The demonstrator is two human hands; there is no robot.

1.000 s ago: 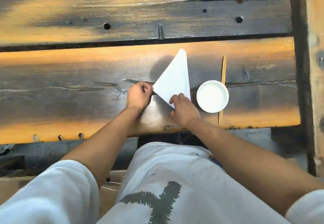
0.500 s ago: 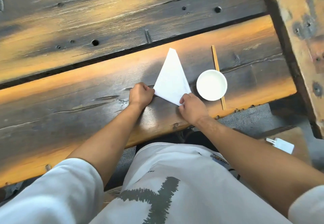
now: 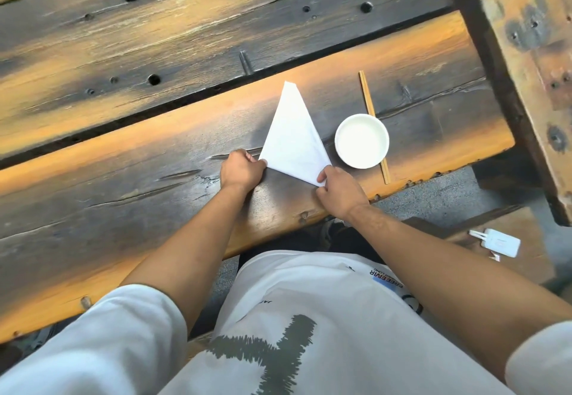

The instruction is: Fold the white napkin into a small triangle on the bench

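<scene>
Weathered wooden tabletop (image 3: 154, 184), dark planks with orange streaks, bolt holes, a gap between boards; grey ground below its near edge.

The white napkin (image 3: 294, 138) lies flat on the near plank as a tall triangle, apex pointing away from me, base running slantwise toward me. Judgement: at least one fold is done; the shape looks too large for "small", so another fold is probably due.

My left hand (image 3: 241, 170) has its grip closed on the napkin's left base corner, fingers curled, knuckles on the wood. My right hand (image 3: 339, 193) pinches the near-right base corner between thumb and fingers; whether that corner is lifted or only pressed, I cannot tell.

Just right of the napkin: a white bowl (image 3: 361, 141), close to the napkin's right edge but apart from it. A pair of chopsticks (image 3: 373, 125) lies beyond and beneath the bowl's right side, running away from me. A small white device (image 3: 498, 241) sits lower right, off the tabletop.

Risks, as I judge them:
- Layers slipping on the next fold, giving uneven edges; cause, releasing one corner too early.
- Right hand or swung corner knocking the bowl, given how near it is.
- Napkin snagging on the cracked, rough grain.
</scene>
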